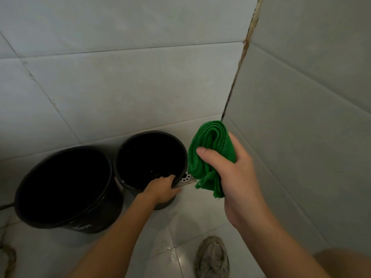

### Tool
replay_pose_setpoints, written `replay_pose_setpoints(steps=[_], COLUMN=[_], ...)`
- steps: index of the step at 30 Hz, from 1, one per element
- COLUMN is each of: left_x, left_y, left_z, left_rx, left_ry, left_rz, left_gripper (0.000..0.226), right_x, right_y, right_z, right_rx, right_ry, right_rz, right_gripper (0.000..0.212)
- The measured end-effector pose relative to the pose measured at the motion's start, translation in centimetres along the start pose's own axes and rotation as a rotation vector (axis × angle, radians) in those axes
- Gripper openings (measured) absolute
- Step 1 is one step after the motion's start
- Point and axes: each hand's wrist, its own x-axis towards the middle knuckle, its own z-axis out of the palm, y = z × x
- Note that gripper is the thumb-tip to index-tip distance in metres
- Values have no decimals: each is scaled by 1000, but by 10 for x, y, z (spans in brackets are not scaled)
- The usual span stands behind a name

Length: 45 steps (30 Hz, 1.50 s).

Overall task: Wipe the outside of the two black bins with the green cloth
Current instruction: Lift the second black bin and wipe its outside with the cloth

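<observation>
Two black bins stand side by side on the tiled floor against the wall. The larger bin (40,197) is on the left, the smaller bin (130,149) on the right. My left hand (160,190) grips the near right rim of the smaller bin, fingers hooked inside, thumb outside. My right hand (230,173) is raised above the floor to the right of that bin and holds the folded green cloth (208,149), which hangs clear of both bins.
A metal floor drain (185,177) lies just right of the smaller bin, partly under it. Tiled walls meet in a corner (226,105) behind. My shoe (211,257) stands on the wet floor at the bottom; another shoe edge (8,259) shows bottom left.
</observation>
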Motion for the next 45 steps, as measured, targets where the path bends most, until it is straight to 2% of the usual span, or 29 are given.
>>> replay_pose_setpoints(steps=[3, 6, 8, 12, 16, 19, 23, 27, 30, 34, 38, 41, 45], left_x=[17, 21, 15, -16, -61, -103, -163, -228, -269, -294, -305, -311, -317], left_y=[4, 0, -1, 12, 31, 47, 66, 72, 66, 50, 45, 42, 33], left_z=[2, 10, 7, -25, -59, -82, -120, -153, -164, -162, -156, -153, -159], left_rx=[-130, -163, -199, -449, -834, -1029, -1125, -1277, -1302, -1308, -1348, -1430, -1524], left_ry=[-62, -56, -11, 107, 185, 226, 204, 105, 94, 178, 277, 367, 391], left_rz=[-17, -8, 25, 100, 28, -41, -48, 6, 50, 57, 69, 90, 157], left_gripper=[39, 37, 39, 32, 22, 20, 19, 34, 31, 41, 55, 44, 48], right_x=[2, 2, 2, -1, -7, -12, -21, -27, -32, -44, -58, -61, -60], right_y=[0, -1, -3, -9, -18, -24, -33, -40, -43, -46, -31, -14, 3], right_z=[-3, -4, -4, -6, -9, -12, -13, -6, 6, 27, 50, 65, 83], right_rx=[0, 1, -6, -4, 17, 27, 28, -22, -70, -247, -669, -891, -1033], right_ry=[-4, -27, -42, -28, -11, 0, 4, -23, -59, -161, -159, -191, -250], right_rz=[-1, 0, -2, -22, -23, -25, -60, -166, -263, -419, -629, -760, -853], right_gripper=[43, 39, 40, 41, 40, 39, 38, 41, 43, 50, 63, 68, 67])
